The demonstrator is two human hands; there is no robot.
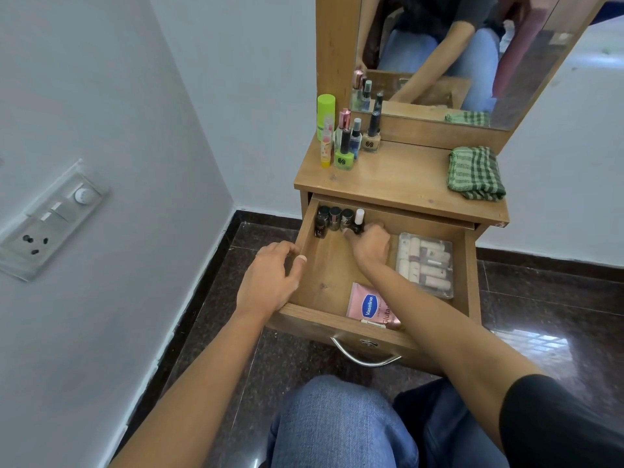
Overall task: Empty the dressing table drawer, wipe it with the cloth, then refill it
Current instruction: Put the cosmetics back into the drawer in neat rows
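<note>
The wooden drawer [332, 270] of the dressing table stands pulled out. At its back left stand several small nail polish bottles [332, 219]. My right hand [369, 243] reaches into the drawer, its fingers closed around the white-capped bottle [359, 220] at the right end of that row. My left hand [273, 275] grips the drawer's left wall. A clear case of cosmetic tubes [426, 263] lies at the drawer's right. A pink Vaseline tube [370, 307] lies near the front. The folded green checked cloth [476, 173] rests on the tabletop's right side.
Several bottles [346, 140] stand at the tabletop's [398, 177] back left, in front of the mirror [456, 52]. The white wall [101, 130] with a switch panel [47, 221] is close on the left. My knees [341, 423] are below the drawer's metal handle [364, 358].
</note>
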